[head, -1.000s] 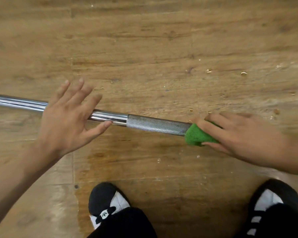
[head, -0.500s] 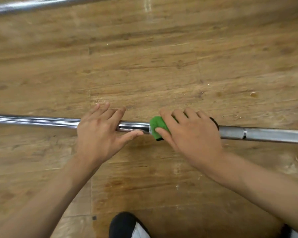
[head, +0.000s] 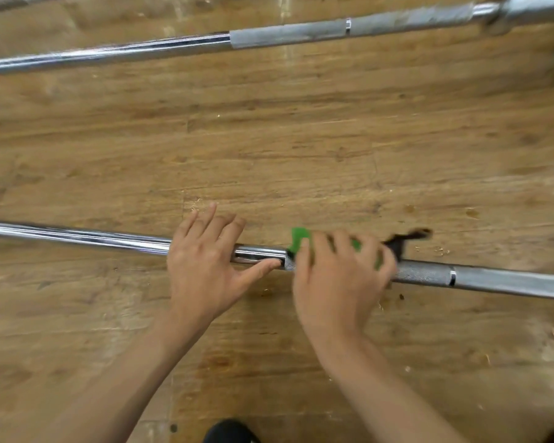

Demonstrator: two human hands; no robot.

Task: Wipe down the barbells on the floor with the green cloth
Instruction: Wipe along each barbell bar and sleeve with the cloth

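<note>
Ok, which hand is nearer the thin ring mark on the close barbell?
Right. The right hand grips the green cloth on the barbell, just left of the ring mark; the left hand rests on the barbell farther left.

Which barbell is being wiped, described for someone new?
Two steel barbells lie across the wooden floor. Take the near barbell, lower in view. Unlike the far barbell, it has the left hand resting on it and the right hand gripping the green cloth over its knurled part.
</note>
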